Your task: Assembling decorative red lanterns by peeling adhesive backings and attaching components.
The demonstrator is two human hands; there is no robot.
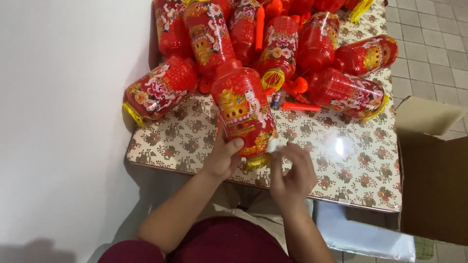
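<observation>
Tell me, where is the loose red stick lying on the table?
In the head view, the red stick lies flat on the flowered tablecloth, right of the lantern gripped by the left hand, just below the lantern pile.

A red, barrel-shaped plastic lantern [243,109] printed with gold and white figures was held lying lengthwise on the floral-patterned tabletop, its red cap end pointed away and its yellow-fringed bottom end turned toward the table's near edge. A small piece of white material [273,145] was pressed against its lower right side, just beside the fringe.
</observation>
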